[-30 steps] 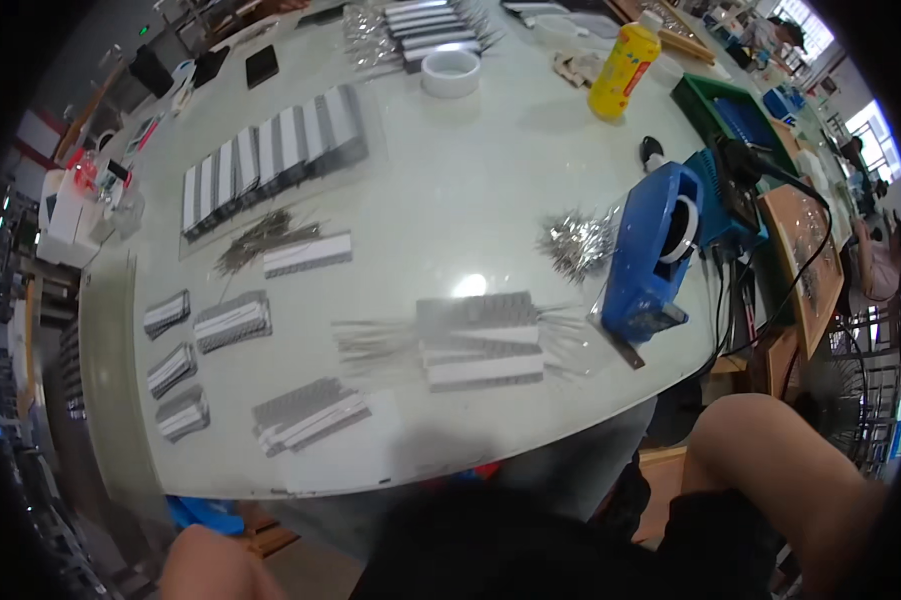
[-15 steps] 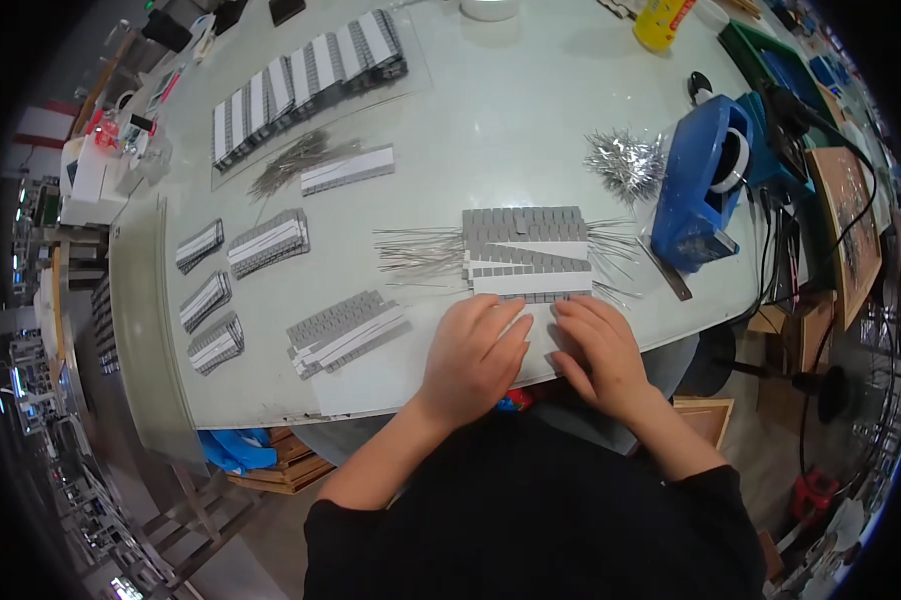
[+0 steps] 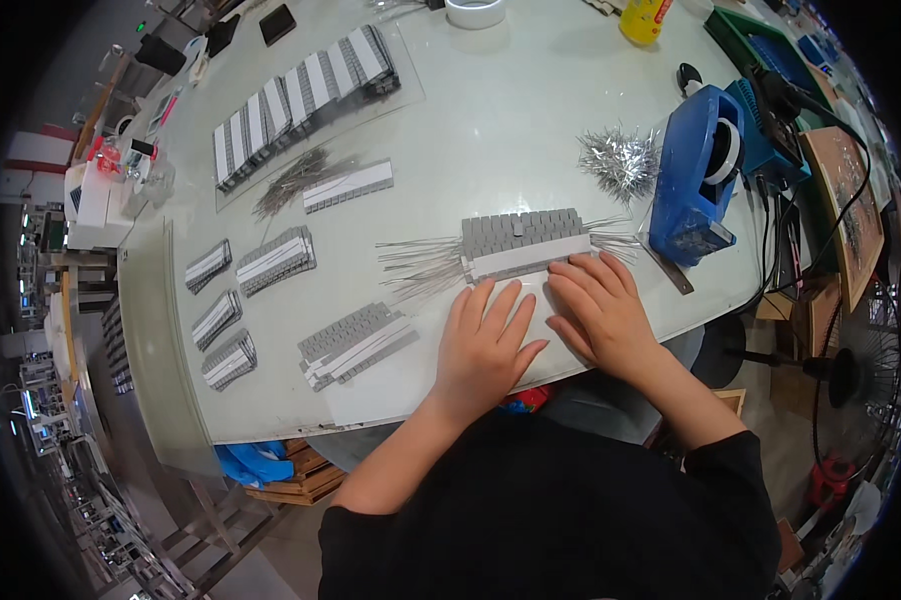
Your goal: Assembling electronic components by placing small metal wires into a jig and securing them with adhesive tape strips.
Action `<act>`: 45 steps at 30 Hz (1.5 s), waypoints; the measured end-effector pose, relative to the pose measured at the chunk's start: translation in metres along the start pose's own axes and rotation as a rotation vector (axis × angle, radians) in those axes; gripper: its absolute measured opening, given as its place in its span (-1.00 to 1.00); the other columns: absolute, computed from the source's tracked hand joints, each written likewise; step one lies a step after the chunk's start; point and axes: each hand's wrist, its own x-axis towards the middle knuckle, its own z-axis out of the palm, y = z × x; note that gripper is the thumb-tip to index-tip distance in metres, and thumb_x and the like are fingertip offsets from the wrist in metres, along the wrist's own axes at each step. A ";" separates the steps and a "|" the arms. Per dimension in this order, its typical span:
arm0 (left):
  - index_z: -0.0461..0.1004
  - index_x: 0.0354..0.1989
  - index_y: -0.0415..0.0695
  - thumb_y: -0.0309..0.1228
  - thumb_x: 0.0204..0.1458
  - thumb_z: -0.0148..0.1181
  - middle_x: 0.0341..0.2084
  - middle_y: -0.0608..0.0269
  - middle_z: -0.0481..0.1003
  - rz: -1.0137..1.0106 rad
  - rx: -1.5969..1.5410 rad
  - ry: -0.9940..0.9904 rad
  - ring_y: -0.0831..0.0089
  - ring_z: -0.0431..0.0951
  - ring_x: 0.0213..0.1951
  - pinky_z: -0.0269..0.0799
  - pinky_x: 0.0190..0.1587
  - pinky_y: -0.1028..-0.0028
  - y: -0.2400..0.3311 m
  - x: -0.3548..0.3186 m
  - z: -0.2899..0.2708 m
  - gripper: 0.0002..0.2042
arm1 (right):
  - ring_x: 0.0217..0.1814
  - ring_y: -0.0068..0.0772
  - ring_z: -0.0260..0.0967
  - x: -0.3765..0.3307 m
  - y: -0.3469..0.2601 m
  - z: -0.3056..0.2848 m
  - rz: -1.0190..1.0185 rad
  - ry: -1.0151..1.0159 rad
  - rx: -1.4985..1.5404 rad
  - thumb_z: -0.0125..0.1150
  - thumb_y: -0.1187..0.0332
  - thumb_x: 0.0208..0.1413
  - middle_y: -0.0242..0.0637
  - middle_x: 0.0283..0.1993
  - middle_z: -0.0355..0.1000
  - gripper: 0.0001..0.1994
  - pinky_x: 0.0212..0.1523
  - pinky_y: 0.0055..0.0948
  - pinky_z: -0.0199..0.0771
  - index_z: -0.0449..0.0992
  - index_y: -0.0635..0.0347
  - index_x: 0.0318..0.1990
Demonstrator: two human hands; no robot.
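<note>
A stack of grey toothed strips (image 3: 521, 227) lies in front of me, with a white strip (image 3: 531, 257) along its near side. Thin metal wires (image 3: 411, 262) stick out to its left, and more wires (image 3: 616, 235) to its right. My left hand (image 3: 486, 335) rests on the table with fingers spread, their tips by the stack's near left edge. At the near right edge are the stretched fingers of my right hand (image 3: 606, 315), and they seem to touch the white strip. Neither hand grips anything.
Left of my hands lie a fanned grey strip bundle (image 3: 356, 342) and several smaller bundles (image 3: 276, 262). Farther off are a long stacked row (image 3: 306, 100) and loose wires (image 3: 296, 180). To the right stand a blue tape dispenser (image 3: 696, 180), a silvery wire pile (image 3: 621, 163) and a metal ruler (image 3: 671, 270).
The white-edged strips that lay askew on the stack now show as a single white band along its near side. My fingers have spread and both hands have shifted slightly.
</note>
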 end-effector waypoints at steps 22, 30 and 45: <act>0.56 -0.07 -0.24 -0.47 -0.05 0.38 0.06 0.02 0.46 -0.111 -0.112 0.078 -0.07 0.39 0.16 0.38 0.17 0.07 -0.002 -0.030 -0.014 -0.67 | 0.26 -0.02 0.39 0.069 0.035 0.006 -0.161 0.128 0.123 0.33 0.52 0.00 -0.09 0.10 0.49 -0.53 0.18 -0.19 0.48 0.42 0.23 0.12; 0.59 -0.14 -0.25 -0.53 -0.08 0.37 -0.01 -0.02 0.52 -0.153 -0.238 0.195 -0.12 0.44 0.11 0.41 0.14 0.10 -0.006 -0.034 -0.012 -0.72 | 0.21 -0.09 0.42 0.071 0.037 0.017 -0.248 0.205 0.040 0.31 0.50 0.03 -0.19 0.07 0.51 -0.58 0.29 -0.06 0.42 0.46 0.22 0.09; 0.55 -0.12 -0.16 -0.60 -0.12 0.35 -0.11 0.14 0.51 0.017 -0.252 0.288 0.08 0.50 -0.03 0.45 -0.02 0.17 -0.001 -0.049 -0.008 -0.68 | 0.14 -0.25 0.43 0.029 0.002 0.002 -0.194 0.058 -0.053 0.31 0.36 0.05 -0.29 -0.01 0.50 -0.55 0.44 0.00 0.16 0.46 0.16 0.14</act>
